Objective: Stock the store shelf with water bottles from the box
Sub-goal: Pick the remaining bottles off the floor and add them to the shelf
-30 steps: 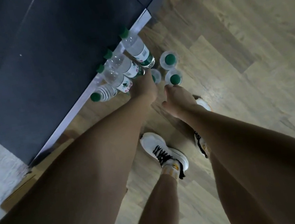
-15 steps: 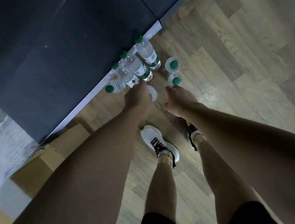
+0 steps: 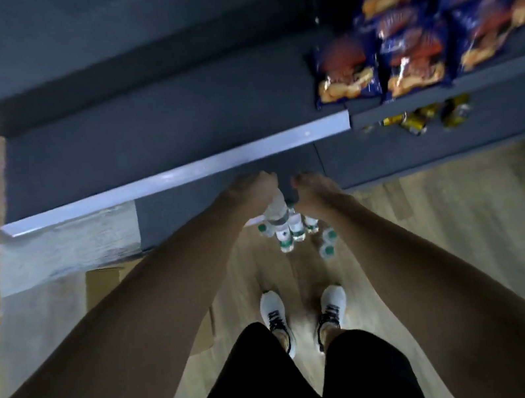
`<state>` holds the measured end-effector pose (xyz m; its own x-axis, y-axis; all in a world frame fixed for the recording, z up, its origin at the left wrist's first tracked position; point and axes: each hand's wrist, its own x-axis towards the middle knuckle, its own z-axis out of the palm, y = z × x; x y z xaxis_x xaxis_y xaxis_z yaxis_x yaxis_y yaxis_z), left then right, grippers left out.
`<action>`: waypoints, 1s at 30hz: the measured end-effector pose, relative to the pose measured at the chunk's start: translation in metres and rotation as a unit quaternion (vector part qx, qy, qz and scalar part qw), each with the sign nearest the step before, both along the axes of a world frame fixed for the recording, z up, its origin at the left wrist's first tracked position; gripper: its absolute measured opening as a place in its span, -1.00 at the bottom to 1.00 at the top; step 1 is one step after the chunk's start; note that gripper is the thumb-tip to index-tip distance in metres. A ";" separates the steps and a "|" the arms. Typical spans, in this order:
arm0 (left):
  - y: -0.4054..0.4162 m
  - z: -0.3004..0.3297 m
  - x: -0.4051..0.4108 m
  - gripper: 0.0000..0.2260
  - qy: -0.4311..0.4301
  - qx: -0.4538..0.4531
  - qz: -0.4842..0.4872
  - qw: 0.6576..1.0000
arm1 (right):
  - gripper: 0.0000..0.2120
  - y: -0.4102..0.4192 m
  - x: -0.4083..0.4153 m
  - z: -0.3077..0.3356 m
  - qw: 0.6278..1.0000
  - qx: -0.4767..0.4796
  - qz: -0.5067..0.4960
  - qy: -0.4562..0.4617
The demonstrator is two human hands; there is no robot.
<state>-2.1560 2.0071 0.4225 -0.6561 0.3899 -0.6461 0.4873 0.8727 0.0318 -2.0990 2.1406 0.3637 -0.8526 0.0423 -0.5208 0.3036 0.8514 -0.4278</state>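
Note:
My left hand (image 3: 254, 189) grips a clear water bottle (image 3: 276, 211) and holds it in the air in front of the dark shelf's pale front edge (image 3: 180, 174). The bottle hangs down from my fist, blurred. My right hand (image 3: 313, 190) is just right of it, fingers loosely bent, with nothing seen in it. Several green-capped bottles (image 3: 296, 232) stand on the wooden floor below my hands, and two more (image 3: 327, 243) stand a little to the right. The grey shelf board (image 3: 157, 140) behind the edge is bare.
Blue snack bags (image 3: 409, 45) fill the shelf at the upper right, with small yellow packs (image 3: 415, 121) on the level below. A cardboard box (image 3: 103, 284) lies on the floor at the left. My white shoes (image 3: 275, 314) stand below the bottles.
I have risen from the floor and the view has swung up to the shelf. My left hand lifted one bottle off the floor group; my right hand came up beside it.

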 end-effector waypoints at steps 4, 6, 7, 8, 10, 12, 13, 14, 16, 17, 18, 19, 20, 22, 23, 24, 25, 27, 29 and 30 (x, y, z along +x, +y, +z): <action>-0.019 0.099 -0.015 -0.84 0.070 0.018 -0.014 0.997 | -0.57 -0.007 -0.030 0.087 0.998 0.006 0.050 0.022; -0.035 0.141 -0.022 -0.90 0.091 0.018 -0.024 0.995 | -0.61 -0.016 -0.047 0.130 0.997 0.001 0.070 0.037; -0.043 0.164 -0.025 -0.94 0.099 0.038 -0.021 0.994 | -0.59 -0.021 -0.054 0.153 0.996 -0.004 0.076 0.045; -0.052 0.183 -0.029 -0.96 0.113 0.049 -0.020 0.992 | -0.59 -0.026 -0.061 0.173 0.995 -0.005 0.080 0.053; -0.068 0.223 -0.037 -0.99 0.142 0.032 -0.040 0.989 | -0.61 -0.037 -0.072 0.213 0.993 -0.004 0.097 0.063; -0.084 0.259 -0.045 -0.93 0.169 0.017 -0.041 0.985 | -0.57 -0.051 -0.081 0.249 0.992 -0.003 0.116 0.053; -0.093 0.276 -0.048 -0.89 0.181 0.010 -0.041 0.983 | -0.54 -0.059 -0.085 0.265 0.991 -0.002 0.126 0.045; -0.103 0.293 -0.051 -0.87 0.193 0.004 -0.041 0.980 | -0.50 -0.068 -0.088 0.280 0.990 0.000 0.137 0.043; -0.123 0.326 -0.057 -0.86 0.216 0.002 -0.044 0.976 | -0.48 -0.087 -0.093 0.308 0.987 0.001 0.149 0.060; -0.134 0.340 -0.060 -0.86 0.223 0.002 -0.043 0.974 | -0.48 -0.096 -0.094 0.320 0.986 -0.004 0.151 0.067; -0.144 0.354 -0.062 -0.87 0.228 0.001 -0.041 0.973 | -0.49 -0.106 -0.095 0.330 0.986 -0.010 0.152 0.072; -0.153 0.368 -0.063 -0.86 0.236 0.002 -0.037 0.971 | -0.49 -0.116 -0.096 0.340 0.985 -0.016 0.152 0.077; -0.163 0.380 -0.066 -0.83 0.244 0.005 -0.031 0.969 | -0.48 -0.125 -0.096 0.350 0.985 -0.024 0.150 0.080; -0.179 0.403 -0.069 -0.79 0.257 0.011 -0.022 0.966 | -0.42 -0.144 -0.098 0.364 0.986 -0.047 0.140 0.081; -0.187 0.411 -0.072 -0.80 0.259 0.012 -0.017 0.966 | -0.38 -0.153 -0.100 0.369 0.985 -0.061 0.137 0.084; -0.194 0.420 -0.072 -0.80 0.262 0.018 -0.012 0.965 | -0.32 -0.164 -0.102 0.373 0.984 -0.071 0.134 0.088; -0.200 0.428 -0.074 -0.79 0.265 0.020 -0.008 0.964 | -0.26 -0.176 -0.103 0.377 0.982 -0.082 0.136 0.099; -0.214 0.442 -0.077 -0.77 0.276 0.028 -0.002 0.961 | -0.22 -0.200 -0.106 0.384 0.975 -0.109 0.143 0.131; -0.226 0.455 -0.079 -0.73 0.283 0.036 0.004 0.958 | -0.36 -0.224 -0.107 0.389 0.962 -0.160 0.140 0.170; -0.232 0.459 -0.081 -0.71 0.289 0.039 0.009 0.956 | -0.46 -0.233 -0.108 0.391 0.957 -0.187 0.121 0.186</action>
